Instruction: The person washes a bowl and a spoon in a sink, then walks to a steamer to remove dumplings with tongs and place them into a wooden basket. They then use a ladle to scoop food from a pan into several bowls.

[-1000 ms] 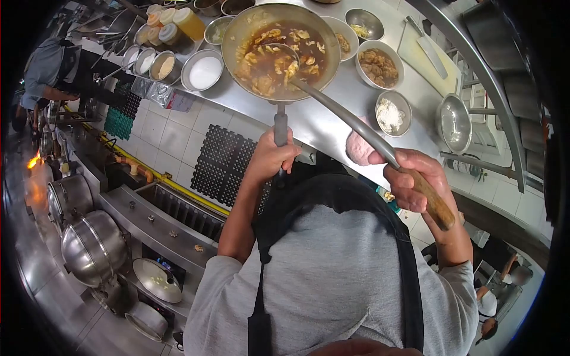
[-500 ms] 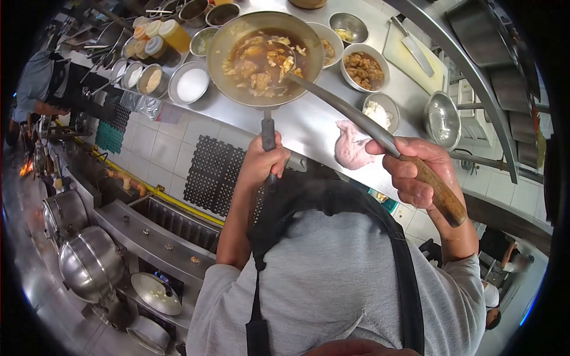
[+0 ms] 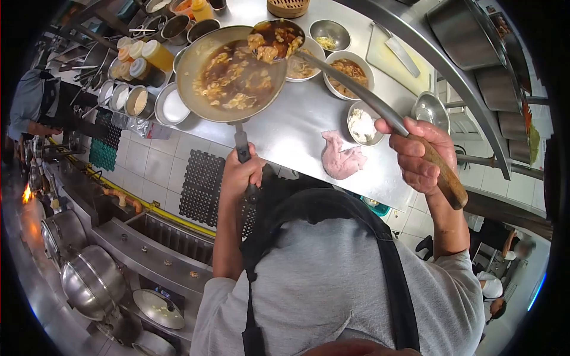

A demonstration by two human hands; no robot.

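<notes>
My left hand (image 3: 242, 172) is closed round the dark handle of a wok (image 3: 189, 71), which holds brown sauce with pieces of egg or meat. In my right hand (image 3: 423, 155) is the wooden handle of a long ladle (image 3: 350, 83). The ladle's bowl, full of chunks in brown sauce, is raised over the wok's right rim. Just beyond it stand a bowl of pale brown food (image 3: 301, 70), partly hidden by the ladle, and a bowl of brown chunks (image 3: 350, 74). A pink cloth (image 3: 342, 155) lies on the steel counter beside a bowl of white food (image 3: 362, 123).
A knife (image 3: 402, 56) rests on a cutting board (image 3: 380, 50) at the right. Sauce bottles (image 3: 157, 55) and seasoning pots (image 3: 139, 102) stand left of the wok. Behind on the left are a stove with pots (image 3: 92, 282) and a flame. Another person (image 3: 35, 104) works at far left.
The ladle has come up out of the wok's sauce with a load of chunks and moved to its right rim. The wok has shifted left in view.
</notes>
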